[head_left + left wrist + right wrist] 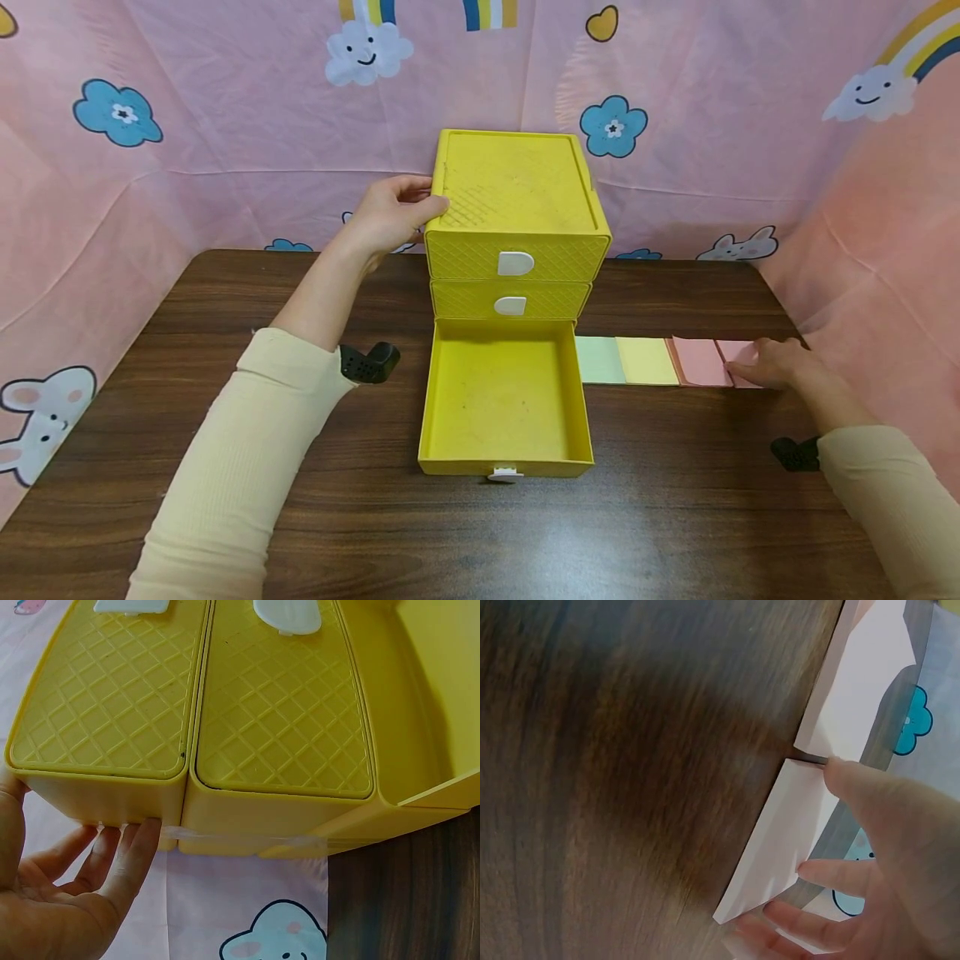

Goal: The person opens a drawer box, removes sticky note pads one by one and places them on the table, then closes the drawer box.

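Observation:
A yellow three-drawer unit (517, 183) stands on the table with its bottom drawer (502, 400) pulled out and nothing inside it. My left hand (386, 215) holds the unit's upper left edge, thumb over the top rim. The left wrist view shows the fingers (135, 859) of that hand against the side wall. At the right end of a row of sticky note pads, my right hand (783, 365) grips the last pink pad (780, 825). Its thumb lies at the gap beside the neighbouring pink pad (701, 362), and the other fingers reach the pad's far edge and outer end.
Further left in the row lie a yellow pad (647, 361) and a green pad (600, 360), the green one close beside the drawer unit. White handles (516, 263) mark the drawer fronts. A pink patterned cloth (247, 125) hangs behind and beside the brown wooden table (337, 517).

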Motion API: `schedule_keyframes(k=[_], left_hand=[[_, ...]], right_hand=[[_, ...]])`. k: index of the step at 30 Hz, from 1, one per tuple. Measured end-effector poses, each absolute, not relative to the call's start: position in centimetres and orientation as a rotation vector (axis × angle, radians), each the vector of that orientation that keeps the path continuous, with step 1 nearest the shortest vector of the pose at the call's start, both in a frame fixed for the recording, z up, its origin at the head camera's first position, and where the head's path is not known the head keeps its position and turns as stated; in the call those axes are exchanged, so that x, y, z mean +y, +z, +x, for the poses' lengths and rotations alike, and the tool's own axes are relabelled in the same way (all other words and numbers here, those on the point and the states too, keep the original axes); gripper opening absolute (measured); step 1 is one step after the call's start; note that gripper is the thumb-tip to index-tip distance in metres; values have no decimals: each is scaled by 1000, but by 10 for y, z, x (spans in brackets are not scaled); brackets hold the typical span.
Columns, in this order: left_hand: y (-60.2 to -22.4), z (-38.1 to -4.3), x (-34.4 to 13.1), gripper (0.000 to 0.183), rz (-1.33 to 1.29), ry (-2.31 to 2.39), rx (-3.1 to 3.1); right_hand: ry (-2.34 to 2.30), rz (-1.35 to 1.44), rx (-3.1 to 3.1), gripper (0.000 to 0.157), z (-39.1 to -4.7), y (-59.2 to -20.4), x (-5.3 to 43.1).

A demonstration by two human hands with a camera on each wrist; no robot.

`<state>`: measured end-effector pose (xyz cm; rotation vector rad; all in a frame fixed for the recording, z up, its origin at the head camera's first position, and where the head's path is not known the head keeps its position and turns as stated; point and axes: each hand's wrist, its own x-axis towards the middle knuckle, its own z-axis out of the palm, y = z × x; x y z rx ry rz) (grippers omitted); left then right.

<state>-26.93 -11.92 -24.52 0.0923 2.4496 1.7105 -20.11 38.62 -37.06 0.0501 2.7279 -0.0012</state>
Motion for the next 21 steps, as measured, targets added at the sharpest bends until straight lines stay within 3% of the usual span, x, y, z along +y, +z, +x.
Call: schedule_keyframes(k=[21], left_hand=[[-244, -269, -120, 57, 65, 1638, 2470]], right_hand=[[-16, 80, 2738, 78, -201, -372, 385]])
